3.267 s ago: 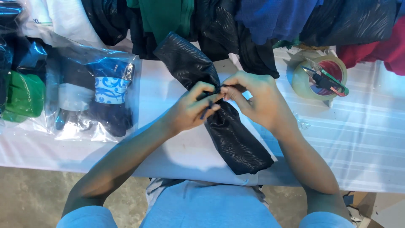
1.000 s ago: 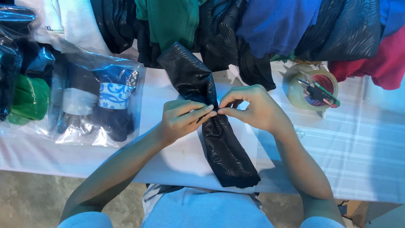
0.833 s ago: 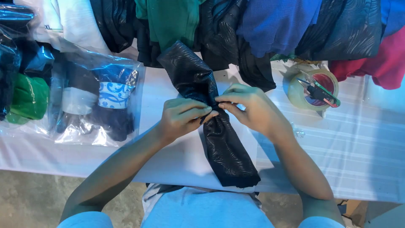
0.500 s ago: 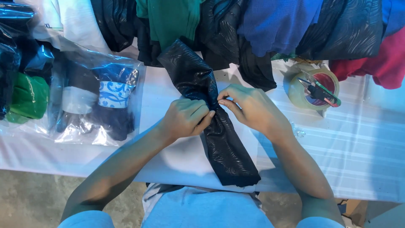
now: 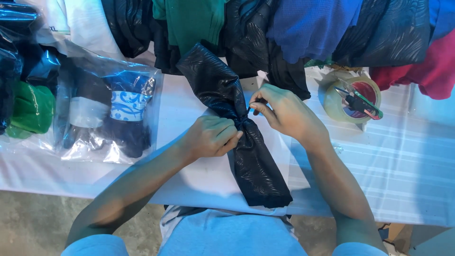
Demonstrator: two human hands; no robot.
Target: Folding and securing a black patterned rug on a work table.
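- Black, glossy embossed fabric roll (image 5: 237,128), lying slantwise on the white tablecloth (image 5: 407,161), cinched at its middle between both hands.
- Left hand (image 5: 211,137): now a closed fist clamped on the roll's waist, where a second ago its fingertips met the right's in a pinch over the same spot.
- Right hand (image 5: 279,111): drawn slightly up and away from the left, thumb and forefinger pinching something thin and dark at the cinch; looks like a tie being pulled snug.
- Judged from that shift: binding of the roll apparently near its tightening stage, not yet released.
- Hard to make out: the tie itself, too thin and dark against the fabric; knot or loop hidden under the left fist.
- Nearby: clear plastic bags of folded garments (image 5: 109,114) to the left, tape roll (image 5: 350,102) with scissors (image 5: 358,99) resting on it to the right, hanging clothes (image 5: 303,28) along the far edge, tops cut off.
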